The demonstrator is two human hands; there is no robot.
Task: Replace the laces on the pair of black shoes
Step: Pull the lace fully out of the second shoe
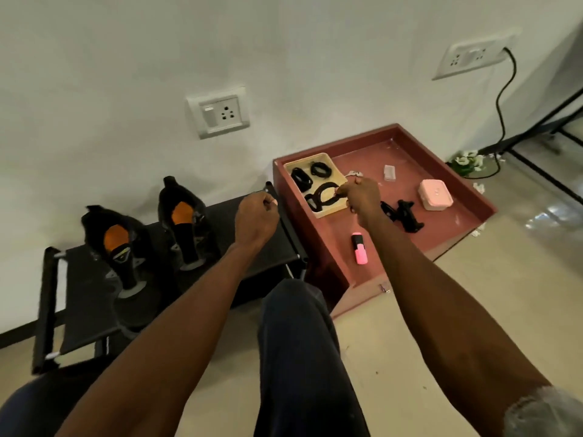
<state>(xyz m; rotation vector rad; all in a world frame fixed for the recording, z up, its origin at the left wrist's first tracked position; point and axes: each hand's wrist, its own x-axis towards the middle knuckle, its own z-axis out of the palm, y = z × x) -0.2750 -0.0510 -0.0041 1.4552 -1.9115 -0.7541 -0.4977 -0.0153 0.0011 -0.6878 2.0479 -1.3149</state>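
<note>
— What's the room like?

— A white wall [126, 58] with two socket plates, and a pale tiled floor [473, 310]. Against the wall stands a low black shoe rack [82, 298], and just beside its right end a reddish-brown box-like stand [315, 247] with a raised rim.

— Where are the shoes?

— Both black shoes sit on the rack's top shelf, heels toward the wall, with orange insoles showing. The left shoe [116, 247] is near the shelf's left end; the right shoe [186, 222] is beside it, nearer the middle. I can't see laces in their eyelets.

— And the laces?

— In a shallow cream tray [321, 162] at the back left corner of the stand. Two coiled black lace bundles [303, 179] lie toward its far side, and a looser black lace [325, 197] sprawls along its near side.

— What are the hands doing?

— The right hand [362, 197] is over the tray's right edge, fingers curled together and pinching the loose lace. The left hand [255, 219] hovers over the rack's right end, fingers curled in; whether it holds anything, I can't tell.

— Anything else on the stand?

— A pink highlighter [359, 249] near the front edge, a pink case [435, 194] toward the right edge, a black clamp-like gadget [403, 216] in the middle, and a small clear packet [390, 172] toward the back.
</note>
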